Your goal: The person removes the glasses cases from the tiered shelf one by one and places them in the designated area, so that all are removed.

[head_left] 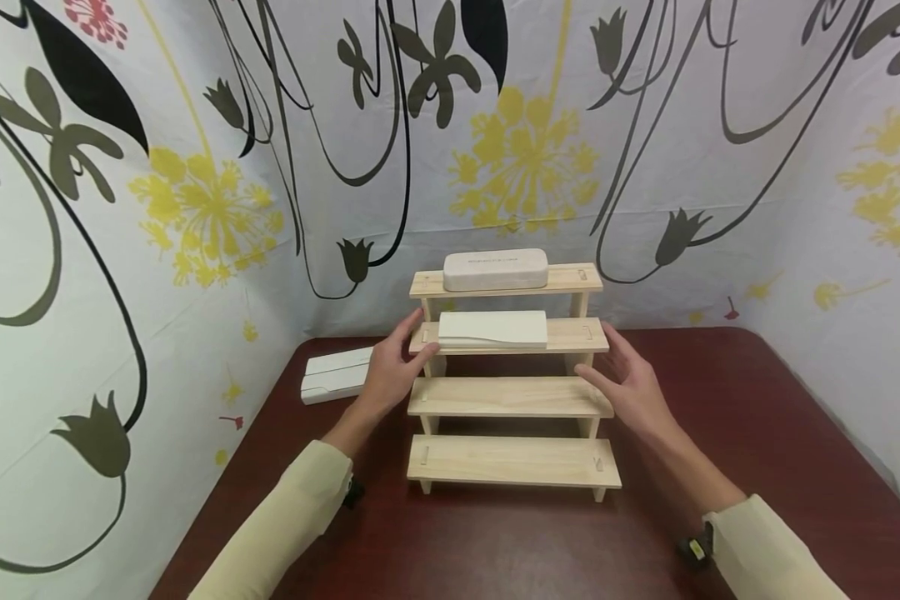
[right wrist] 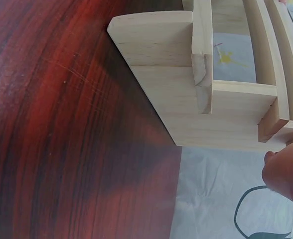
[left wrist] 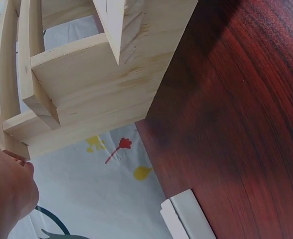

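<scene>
A four-tier wooden stepped rack [head_left: 510,460] of pale wood stands on the table. My left hand [head_left: 392,364] grips the left end of its second tier from the top, thumb in front; the left wrist view shows the fingers [left wrist: 22,172] curled at the board's end. At the opposite end my right hand [head_left: 630,379] holds the same tier, its thumb stretched across the front and its fingers behind. A white rounded case [head_left: 495,270] with faint lettering lies on the top tier. On the tier below rests a flat white case with a flap [head_left: 492,329]. The two lower tiers are bare.
Behind my left hand, a white flat box [head_left: 336,375] lies on the dark red wooden table [head_left: 495,542]. Patterned white cloth [head_left: 435,192] with flowers hangs round the back and both sides of the table. Dark bands circle both wrists at the cream sleeves [head_left: 285,517].
</scene>
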{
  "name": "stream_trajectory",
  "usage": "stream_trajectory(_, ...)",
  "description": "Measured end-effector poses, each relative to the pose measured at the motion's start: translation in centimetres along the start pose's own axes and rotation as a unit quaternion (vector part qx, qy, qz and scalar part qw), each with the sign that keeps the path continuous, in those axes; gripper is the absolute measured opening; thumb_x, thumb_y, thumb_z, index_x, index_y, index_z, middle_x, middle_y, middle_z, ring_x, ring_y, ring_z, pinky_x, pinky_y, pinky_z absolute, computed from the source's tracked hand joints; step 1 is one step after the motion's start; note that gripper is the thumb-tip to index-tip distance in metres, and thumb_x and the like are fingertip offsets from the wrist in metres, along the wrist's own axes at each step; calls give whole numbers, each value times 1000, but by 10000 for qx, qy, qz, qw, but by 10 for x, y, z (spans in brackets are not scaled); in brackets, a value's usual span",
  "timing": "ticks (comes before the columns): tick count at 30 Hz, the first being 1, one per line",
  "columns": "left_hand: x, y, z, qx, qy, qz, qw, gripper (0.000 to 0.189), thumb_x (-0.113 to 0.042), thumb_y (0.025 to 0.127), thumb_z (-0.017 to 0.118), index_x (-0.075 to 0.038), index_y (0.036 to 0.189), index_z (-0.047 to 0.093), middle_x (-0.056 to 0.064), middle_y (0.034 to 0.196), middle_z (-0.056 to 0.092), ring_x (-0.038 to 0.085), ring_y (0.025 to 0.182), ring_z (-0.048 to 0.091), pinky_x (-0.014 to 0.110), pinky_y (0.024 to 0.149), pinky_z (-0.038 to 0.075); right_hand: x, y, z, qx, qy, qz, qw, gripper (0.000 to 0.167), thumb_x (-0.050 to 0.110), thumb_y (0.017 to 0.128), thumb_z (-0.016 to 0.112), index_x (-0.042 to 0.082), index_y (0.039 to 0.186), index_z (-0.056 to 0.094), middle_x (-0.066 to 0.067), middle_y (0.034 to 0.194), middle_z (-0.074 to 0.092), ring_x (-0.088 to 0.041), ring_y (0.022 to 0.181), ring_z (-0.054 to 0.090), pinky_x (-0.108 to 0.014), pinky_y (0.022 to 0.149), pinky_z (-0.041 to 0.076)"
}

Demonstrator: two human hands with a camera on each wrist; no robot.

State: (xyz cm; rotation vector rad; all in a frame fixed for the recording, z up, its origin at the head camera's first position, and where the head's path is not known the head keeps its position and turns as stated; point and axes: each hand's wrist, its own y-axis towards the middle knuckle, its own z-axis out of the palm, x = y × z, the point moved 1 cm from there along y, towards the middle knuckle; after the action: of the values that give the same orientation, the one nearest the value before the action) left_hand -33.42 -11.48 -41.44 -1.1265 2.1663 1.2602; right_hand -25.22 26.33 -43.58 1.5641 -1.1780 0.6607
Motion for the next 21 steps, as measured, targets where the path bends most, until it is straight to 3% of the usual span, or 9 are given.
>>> stream_trajectory(4, -1, 1, 1, -41, 6, 60, 10000, 73, -28, 102, 76, -5, 162, 42, 14, 159, 52, 30, 144, 52, 49, 115, 46, -3, 4, 1, -28, -57, -39, 10000, 88, 18, 100, 79, 19, 170, 26, -12, 172, 29, -37, 155, 33, -56, 121, 33)
stream_trajectory(6, 0, 1, 1, -46, 33, 38, 10000, 74, -28, 102, 77, -7, 163, 42, 15, 158, 53, 30, 142, 54, 49, 113, 48, -3, 6, 1, -42, -80, -32, 10000, 89, 18, 99, 79, 18, 170, 25, -12, 173, 27, -35, 157, 30, -48, 123, 32)
stream_trajectory(9, 0, 2, 2, -47, 96, 24, 9999, 74, -29, 101, 77, -7, 163, 42, 16, 156, 54, 29, 141, 55, 49, 112, 49, -3, 8, 0, -42, -76, -3, 10000, 90, 18, 100, 79, 15, 170, 23, -13, 174, 23, -34, 159, 25, -28, 123, 31)
stream_trajectory(13, -1, 1, 4, -98, 181, 46, 9998, 74, -29, 101, 77, -5, 162, 43, 20, 154, 55, 30, 141, 55, 51, 112, 48, -1, 12, 0, -53, -5, -26, 10000, 90, 13, 99, 78, 11, 170, 23, -16, 173, 23, -36, 157, 29, -8, 111, 33)
stream_trajectory(18, -4, -1, 6, -286, 269, 119, 9992, 73, -28, 101, 78, -4, 161, 44, 22, 153, 56, 36, 137, 58, 52, 110, 50, -1, 15, 0, -51, 17, -128, 9999, 90, 8, 98, 78, 9, 169, 23, -16, 174, 21, -37, 159, 24, -3, 108, 30)
stream_trajectory(20, -6, -3, 8, -390, 341, 184, 9985, 72, -27, 101, 77, -4, 161, 45, 21, 153, 57, 36, 123, 67, 51, 104, 53, -1, 16, 0, -48, -25, -120, 9999, 90, 9, 99, 78, 9, 169, 23, -15, 174, 21, -36, 159, 23, -4, 110, 30)
stream_trajectory(21, -6, -4, 9, -427, 376, 210, 9982, 71, -27, 101, 77, -4, 161, 45, 19, 152, 57, 34, 122, 67, 50, 104, 54, -1, 16, 0, -51, -45, -104, 9999, 89, 10, 99, 78, 10, 169, 23, -15, 174, 20, -36, 159, 23, -7, 112, 30)
